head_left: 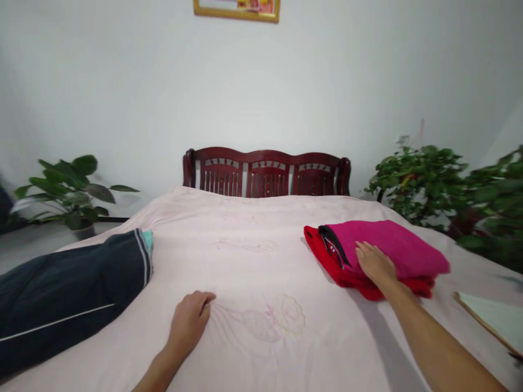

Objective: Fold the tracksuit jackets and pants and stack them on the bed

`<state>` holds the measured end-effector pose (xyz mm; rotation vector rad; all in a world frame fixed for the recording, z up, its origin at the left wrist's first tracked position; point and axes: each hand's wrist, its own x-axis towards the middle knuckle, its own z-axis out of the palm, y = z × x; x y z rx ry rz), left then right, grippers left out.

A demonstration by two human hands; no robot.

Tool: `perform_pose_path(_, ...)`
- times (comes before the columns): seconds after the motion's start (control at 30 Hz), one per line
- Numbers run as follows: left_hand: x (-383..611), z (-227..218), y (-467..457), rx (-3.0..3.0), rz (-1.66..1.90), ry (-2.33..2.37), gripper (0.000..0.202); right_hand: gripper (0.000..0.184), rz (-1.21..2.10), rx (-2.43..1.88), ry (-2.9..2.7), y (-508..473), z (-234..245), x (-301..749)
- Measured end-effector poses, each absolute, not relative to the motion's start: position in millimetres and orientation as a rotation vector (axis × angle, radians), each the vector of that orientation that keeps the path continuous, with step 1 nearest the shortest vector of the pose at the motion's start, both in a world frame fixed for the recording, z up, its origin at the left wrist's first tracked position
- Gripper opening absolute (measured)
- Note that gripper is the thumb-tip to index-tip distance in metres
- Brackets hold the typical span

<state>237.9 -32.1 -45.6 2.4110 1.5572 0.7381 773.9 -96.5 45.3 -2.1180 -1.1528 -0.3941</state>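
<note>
A folded magenta garment with a dark collar lies on top of a folded red garment on the right of the pink bedsheet. My right hand rests on the magenta garment's near left part, fingers lying flat on the cloth. Low in the middle, my left hand is over the sheet with its fingers curled closed; nothing shows in them. Off to its left lies a dark navy garment with white stripes, a bit of turquoise cloth showing at its end.
Behind the bed stands a dark red wooden bench back against the white wall. Leafy plants stand at the left and right. A pale, brown-edged flat item lies at the right edge. A gold-framed picture hangs above.
</note>
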Motion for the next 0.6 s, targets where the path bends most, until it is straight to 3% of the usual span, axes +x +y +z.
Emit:
perform_pose_path(0.13,248,-33,-48,2.517,0.627,1.588,0.034,0.047,-0.514,-1.837,-1.274,-120,7,694)
perform_pose_path(0.33,241,-40,-70,2.698,0.487,1.44,0.048,0.054,-0.135,-2.019,-1.674,-142,-80,583)
perform_pose_path(0.6,146,-53,-87,2.696,0.439,1.656,0.052,0.061,-0.253,-2.105,-1.788,-146,-80,572)
